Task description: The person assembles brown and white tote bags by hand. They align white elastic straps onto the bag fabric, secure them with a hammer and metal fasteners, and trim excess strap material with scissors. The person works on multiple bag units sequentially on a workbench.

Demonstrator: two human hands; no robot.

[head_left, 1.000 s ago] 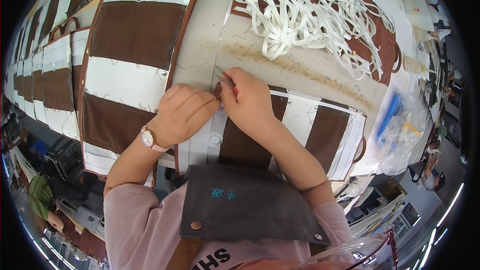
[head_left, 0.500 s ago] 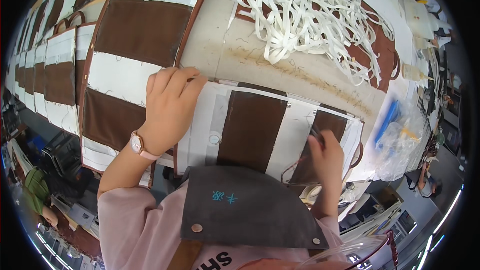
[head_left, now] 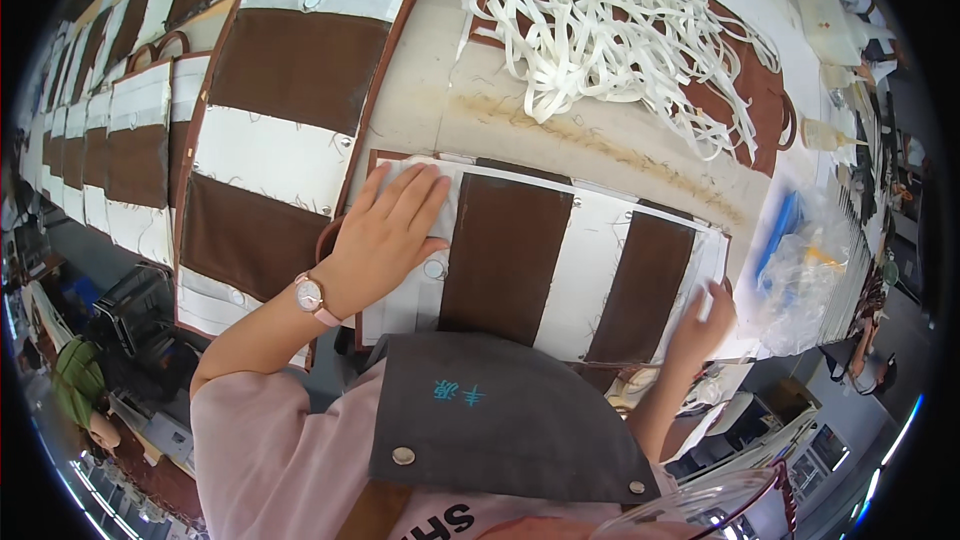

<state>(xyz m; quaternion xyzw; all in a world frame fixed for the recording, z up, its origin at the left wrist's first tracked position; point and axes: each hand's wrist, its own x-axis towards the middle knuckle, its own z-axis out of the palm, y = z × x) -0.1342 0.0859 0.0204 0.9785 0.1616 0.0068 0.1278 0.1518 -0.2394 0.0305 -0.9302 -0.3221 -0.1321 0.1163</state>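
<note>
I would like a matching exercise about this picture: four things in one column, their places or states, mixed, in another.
1. White strips
2. Wristwatch
3. Left hand
4. Right hand

A. At the right end of the nearest striped panel
B. Worn, with a pink strap
C. Laid flat on that panel's left part
D. Tangled in a heap over brown material

Pairs: 1-D, 2-B, 3-C, 4-A
</note>
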